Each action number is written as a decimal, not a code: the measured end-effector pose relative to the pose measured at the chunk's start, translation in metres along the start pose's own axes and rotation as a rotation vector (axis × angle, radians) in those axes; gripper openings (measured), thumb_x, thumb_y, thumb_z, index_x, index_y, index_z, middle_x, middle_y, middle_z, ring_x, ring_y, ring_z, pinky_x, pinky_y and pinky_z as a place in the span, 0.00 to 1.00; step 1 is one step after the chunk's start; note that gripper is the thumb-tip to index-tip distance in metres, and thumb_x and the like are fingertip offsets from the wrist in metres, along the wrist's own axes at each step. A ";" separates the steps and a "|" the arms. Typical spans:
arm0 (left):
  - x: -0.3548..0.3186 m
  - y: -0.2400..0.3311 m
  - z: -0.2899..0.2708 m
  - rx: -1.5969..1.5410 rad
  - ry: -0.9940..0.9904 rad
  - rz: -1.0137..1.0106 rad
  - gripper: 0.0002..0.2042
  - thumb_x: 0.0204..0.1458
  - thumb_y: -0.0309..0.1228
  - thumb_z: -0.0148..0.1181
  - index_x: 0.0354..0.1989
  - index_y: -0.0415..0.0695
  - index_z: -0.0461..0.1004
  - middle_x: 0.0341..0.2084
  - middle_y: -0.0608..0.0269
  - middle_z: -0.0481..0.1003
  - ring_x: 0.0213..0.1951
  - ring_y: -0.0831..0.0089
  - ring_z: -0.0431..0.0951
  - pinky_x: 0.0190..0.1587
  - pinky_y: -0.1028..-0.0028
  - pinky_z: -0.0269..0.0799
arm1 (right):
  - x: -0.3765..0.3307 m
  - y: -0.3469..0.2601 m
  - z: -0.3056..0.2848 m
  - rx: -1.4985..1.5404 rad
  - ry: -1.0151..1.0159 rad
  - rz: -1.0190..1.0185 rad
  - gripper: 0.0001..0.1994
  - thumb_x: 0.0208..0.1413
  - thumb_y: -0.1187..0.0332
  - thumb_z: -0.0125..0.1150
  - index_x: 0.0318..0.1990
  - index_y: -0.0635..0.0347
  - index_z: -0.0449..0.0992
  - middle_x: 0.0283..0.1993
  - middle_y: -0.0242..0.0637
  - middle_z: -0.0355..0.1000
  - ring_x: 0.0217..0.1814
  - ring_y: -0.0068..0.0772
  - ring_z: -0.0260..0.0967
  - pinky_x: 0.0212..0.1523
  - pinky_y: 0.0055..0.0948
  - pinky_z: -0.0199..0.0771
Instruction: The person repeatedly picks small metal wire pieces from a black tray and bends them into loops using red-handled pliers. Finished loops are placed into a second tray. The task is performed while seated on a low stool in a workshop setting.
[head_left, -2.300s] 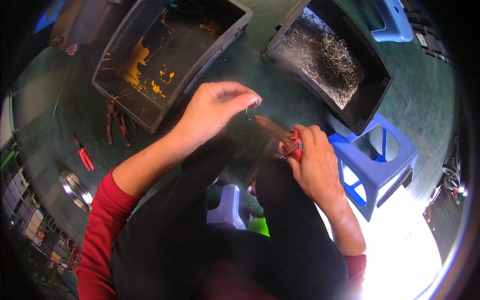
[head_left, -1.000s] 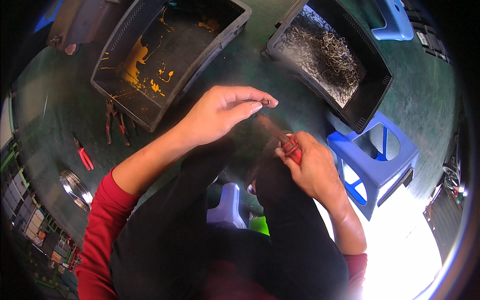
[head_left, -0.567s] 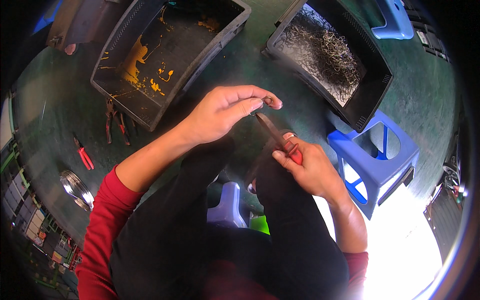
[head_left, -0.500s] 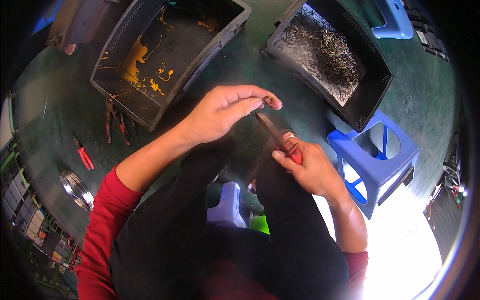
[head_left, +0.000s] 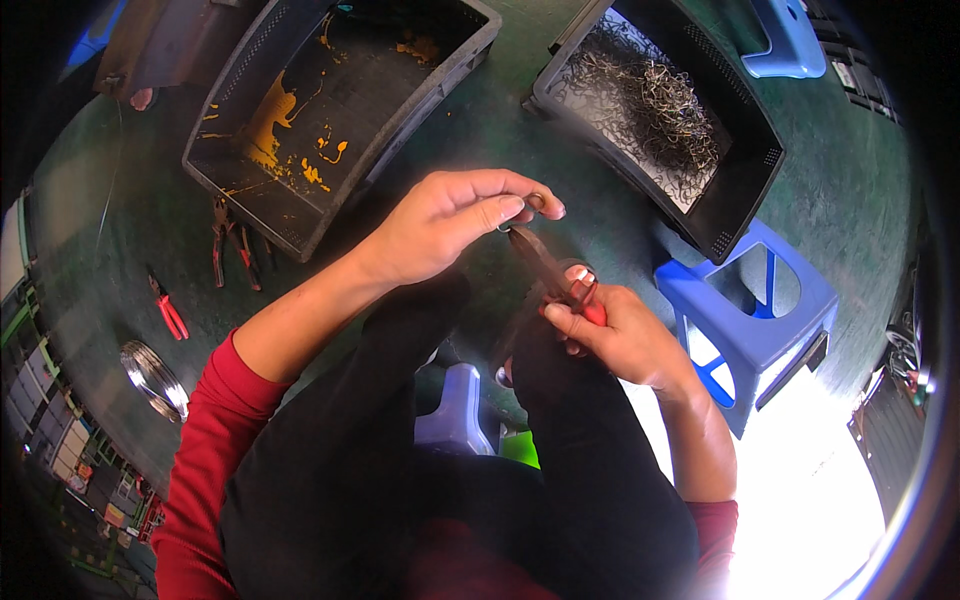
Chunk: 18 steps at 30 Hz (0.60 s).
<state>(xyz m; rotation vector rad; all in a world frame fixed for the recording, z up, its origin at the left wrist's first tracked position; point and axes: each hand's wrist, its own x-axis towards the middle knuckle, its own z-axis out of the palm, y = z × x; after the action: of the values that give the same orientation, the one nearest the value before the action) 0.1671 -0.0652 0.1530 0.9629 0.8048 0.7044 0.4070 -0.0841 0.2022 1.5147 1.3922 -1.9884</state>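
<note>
My left hand (head_left: 450,220) is closed, pinching a small bent metal hook (head_left: 536,201) between thumb and index finger. One curved end shows past the fingertips, and the rest is partly hidden by them. My right hand (head_left: 625,335) is wrapped round red-handled pliers (head_left: 545,262). Their dark jaws point up and left, with the tip right by the lower end of the hook below my left thumb. Whether the jaws grip the metal is too small to tell. Both hands are above my knees.
A black crate (head_left: 400,150) with orange stains stands front left. At front right, another crate (head_left: 745,200) holds a heap of bent wire hooks (head_left: 675,115). Spare pliers (head_left: 168,308) and a wire coil (head_left: 152,378) lie left. A blue stool (head_left: 740,310) stands right.
The pliers have shifted slightly, and their jaw tip is a little further left and lower. My right fingers have loosened around the handles. My left hand has barely moved.
</note>
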 end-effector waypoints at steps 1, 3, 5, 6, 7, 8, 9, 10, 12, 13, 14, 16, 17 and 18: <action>0.000 0.000 0.000 -0.011 0.002 -0.029 0.16 0.65 0.32 0.46 0.55 0.38 0.73 0.49 0.59 0.77 0.46 0.84 0.75 0.27 0.88 0.61 | 0.000 0.000 -0.002 -0.036 -0.004 0.003 0.18 0.62 0.54 0.58 0.42 0.63 0.75 0.27 0.27 0.69 0.29 0.20 0.68 0.33 0.23 0.69; -0.001 0.002 -0.002 -0.066 -0.001 -0.121 0.16 0.65 0.33 0.47 0.55 0.39 0.73 0.51 0.59 0.76 0.49 0.81 0.75 0.34 0.86 0.67 | -0.001 0.002 -0.007 0.073 -0.066 0.053 0.18 0.63 0.54 0.57 0.43 0.63 0.75 0.29 0.30 0.71 0.29 0.21 0.69 0.33 0.24 0.70; 0.003 0.001 -0.004 -0.245 0.021 -0.225 0.16 0.65 0.35 0.48 0.56 0.41 0.72 0.52 0.60 0.75 0.52 0.77 0.75 0.44 0.81 0.68 | 0.001 0.005 -0.010 0.236 -0.158 0.015 0.20 0.64 0.53 0.56 0.42 0.65 0.74 0.29 0.34 0.72 0.30 0.24 0.71 0.33 0.25 0.72; 0.005 0.000 -0.004 -0.323 0.035 -0.267 0.17 0.65 0.36 0.48 0.56 0.42 0.72 0.53 0.60 0.75 0.53 0.75 0.75 0.49 0.79 0.69 | 0.003 0.007 -0.009 0.343 -0.218 -0.048 0.21 0.64 0.52 0.54 0.42 0.67 0.74 0.30 0.35 0.73 0.30 0.26 0.72 0.32 0.25 0.73; 0.005 0.001 -0.005 -0.340 0.034 -0.247 0.16 0.65 0.36 0.49 0.56 0.42 0.72 0.52 0.60 0.75 0.54 0.74 0.74 0.51 0.76 0.68 | 0.004 0.009 -0.011 0.427 -0.267 -0.085 0.23 0.65 0.50 0.52 0.41 0.69 0.74 0.30 0.37 0.74 0.31 0.28 0.73 0.32 0.26 0.74; 0.005 0.000 -0.005 -0.343 0.041 -0.245 0.16 0.64 0.36 0.50 0.56 0.43 0.72 0.52 0.60 0.75 0.54 0.72 0.74 0.54 0.74 0.68 | 0.003 0.011 -0.013 0.500 -0.329 -0.096 0.24 0.65 0.50 0.52 0.43 0.69 0.73 0.30 0.38 0.74 0.31 0.29 0.73 0.33 0.26 0.74; 0.005 0.000 -0.006 -0.336 0.051 -0.245 0.16 0.64 0.36 0.51 0.56 0.43 0.72 0.52 0.61 0.75 0.55 0.71 0.74 0.56 0.72 0.67 | 0.002 0.014 -0.016 0.551 -0.381 -0.078 0.24 0.65 0.50 0.51 0.44 0.69 0.73 0.31 0.38 0.74 0.32 0.30 0.74 0.33 0.26 0.75; 0.005 -0.001 -0.006 -0.336 0.053 -0.225 0.16 0.63 0.35 0.52 0.56 0.43 0.73 0.51 0.60 0.75 0.55 0.71 0.74 0.56 0.72 0.68 | 0.001 0.016 -0.018 0.600 -0.435 -0.067 0.25 0.65 0.49 0.51 0.45 0.69 0.72 0.32 0.38 0.74 0.32 0.31 0.74 0.33 0.27 0.76; 0.005 -0.002 -0.005 -0.319 0.066 -0.193 0.15 0.62 0.32 0.53 0.55 0.43 0.73 0.49 0.60 0.76 0.53 0.71 0.75 0.55 0.72 0.69 | 0.003 0.020 -0.020 0.683 -0.520 -0.095 0.27 0.64 0.47 0.52 0.46 0.69 0.73 0.33 0.41 0.74 0.34 0.33 0.75 0.34 0.28 0.77; 0.006 -0.003 -0.005 -0.305 0.068 -0.165 0.14 0.62 0.31 0.54 0.54 0.42 0.74 0.48 0.60 0.77 0.52 0.72 0.76 0.53 0.73 0.70 | 0.003 0.022 -0.019 0.730 -0.552 -0.108 0.27 0.64 0.47 0.52 0.46 0.70 0.73 0.33 0.41 0.74 0.34 0.33 0.75 0.35 0.29 0.77; 0.007 -0.004 -0.006 -0.291 0.070 -0.138 0.13 0.61 0.30 0.56 0.52 0.42 0.74 0.46 0.60 0.77 0.51 0.73 0.76 0.51 0.75 0.71 | 0.003 0.023 -0.020 0.777 -0.585 -0.120 0.28 0.64 0.46 0.52 0.47 0.70 0.73 0.34 0.41 0.74 0.34 0.33 0.76 0.36 0.29 0.78; 0.008 -0.004 -0.008 -0.244 0.086 -0.136 0.10 0.59 0.28 0.57 0.48 0.41 0.75 0.42 0.60 0.78 0.47 0.76 0.77 0.46 0.77 0.72 | 0.003 0.025 -0.021 0.795 -0.627 -0.128 0.29 0.63 0.46 0.52 0.49 0.71 0.72 0.35 0.42 0.74 0.35 0.35 0.76 0.38 0.31 0.79; 0.008 -0.003 -0.010 -0.211 0.098 -0.163 0.09 0.59 0.27 0.58 0.46 0.41 0.75 0.41 0.61 0.79 0.46 0.77 0.77 0.44 0.79 0.72 | 0.003 0.025 -0.022 0.804 -0.648 -0.131 0.29 0.63 0.46 0.52 0.50 0.71 0.71 0.35 0.43 0.74 0.36 0.36 0.77 0.39 0.31 0.79; 0.007 -0.003 -0.011 -0.178 0.111 -0.191 0.08 0.58 0.27 0.59 0.44 0.40 0.76 0.39 0.61 0.79 0.44 0.79 0.77 0.41 0.80 0.72 | 0.003 0.025 -0.024 0.789 -0.656 -0.127 0.30 0.63 0.46 0.52 0.52 0.71 0.70 0.36 0.43 0.74 0.37 0.36 0.77 0.40 0.32 0.79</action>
<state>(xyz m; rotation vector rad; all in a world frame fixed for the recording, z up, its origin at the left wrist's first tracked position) 0.1621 -0.0560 0.1446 0.6812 0.9022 0.6558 0.4370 -0.0761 0.1867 0.8107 0.4535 -2.9322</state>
